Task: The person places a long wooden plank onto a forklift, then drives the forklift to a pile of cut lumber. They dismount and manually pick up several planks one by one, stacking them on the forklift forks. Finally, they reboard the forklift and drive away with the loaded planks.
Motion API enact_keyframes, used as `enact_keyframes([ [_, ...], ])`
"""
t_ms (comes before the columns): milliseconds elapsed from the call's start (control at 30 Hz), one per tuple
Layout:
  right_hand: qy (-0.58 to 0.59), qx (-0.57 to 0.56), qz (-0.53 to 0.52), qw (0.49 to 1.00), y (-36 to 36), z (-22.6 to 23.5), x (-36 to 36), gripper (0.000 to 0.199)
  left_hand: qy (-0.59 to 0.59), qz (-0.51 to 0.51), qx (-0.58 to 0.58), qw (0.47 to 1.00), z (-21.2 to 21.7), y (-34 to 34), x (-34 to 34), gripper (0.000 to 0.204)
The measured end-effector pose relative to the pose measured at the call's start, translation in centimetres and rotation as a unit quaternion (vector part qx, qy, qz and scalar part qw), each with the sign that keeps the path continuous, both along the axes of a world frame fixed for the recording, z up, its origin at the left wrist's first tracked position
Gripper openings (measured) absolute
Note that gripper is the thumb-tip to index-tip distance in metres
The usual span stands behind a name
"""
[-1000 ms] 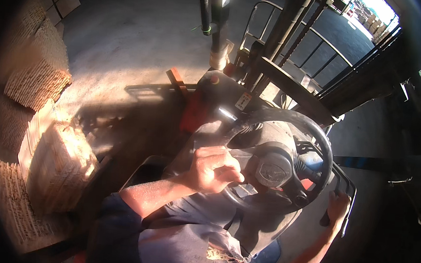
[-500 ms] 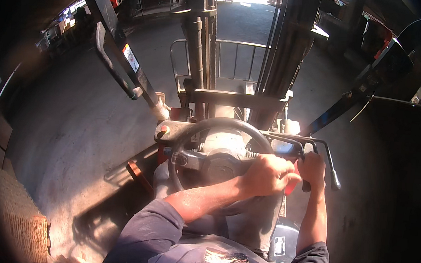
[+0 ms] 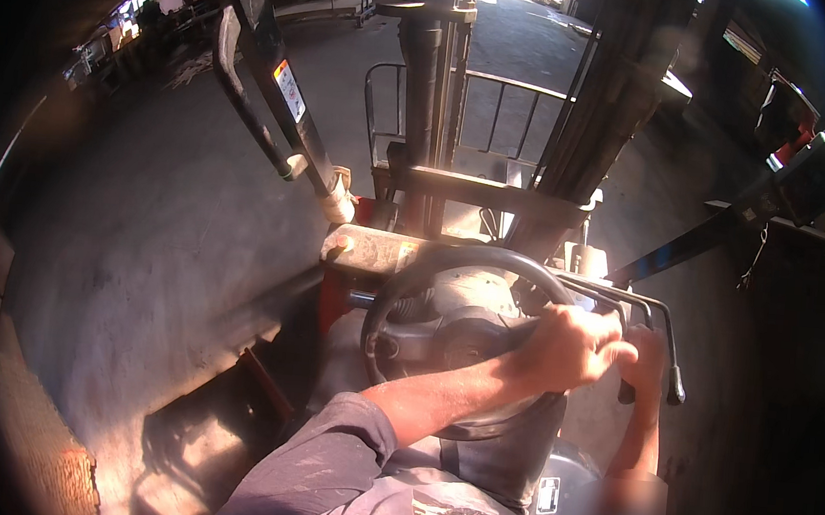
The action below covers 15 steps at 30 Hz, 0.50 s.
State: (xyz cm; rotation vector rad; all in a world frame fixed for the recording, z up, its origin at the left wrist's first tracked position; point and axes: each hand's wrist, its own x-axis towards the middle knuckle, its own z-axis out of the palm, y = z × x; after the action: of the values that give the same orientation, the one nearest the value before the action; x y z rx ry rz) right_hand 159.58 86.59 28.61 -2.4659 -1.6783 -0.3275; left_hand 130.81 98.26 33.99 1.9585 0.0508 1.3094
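I sit in a forklift seat, looking down at its dark steering wheel (image 3: 398,305). My left hand (image 3: 571,348) is closed around the wheel's right rim, the forearm crossing over the hub. Just right of it, my right hand (image 3: 646,361) grips one of the thin black control levers (image 3: 666,329) beside the wheel. The grey dashboard (image 3: 374,249) lies behind the wheel, and the dark mast (image 3: 438,83) rises straight ahead.
A metal load guard (image 3: 504,109) stands behind the mast. The cab's slanted pillars (image 3: 271,78) frame a sunlit concrete floor (image 3: 159,235). A stack of brown material (image 3: 33,440) sits low on the left. Sheds and goods lie far off at upper left.
The view has swung from the left side round to straight ahead. My left hand has travelled round the wheel to its right side, and my right hand has come up onto the levers.
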Motion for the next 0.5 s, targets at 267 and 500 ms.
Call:
enact_keyframes([
  [267,-0.036,0.09,-0.042,0.994,1.4,-3.1,0.1,0.029,0.115,-0.092,0.025,0.989,-7.4,-3.4,-15.9,0.036],
  [500,0.023,0.058,-0.057,0.996,1.3,-1.6,-1.3,0.023,0.014,0.057,-0.103,0.993,-4.5,5.9,1.1,0.028],
])
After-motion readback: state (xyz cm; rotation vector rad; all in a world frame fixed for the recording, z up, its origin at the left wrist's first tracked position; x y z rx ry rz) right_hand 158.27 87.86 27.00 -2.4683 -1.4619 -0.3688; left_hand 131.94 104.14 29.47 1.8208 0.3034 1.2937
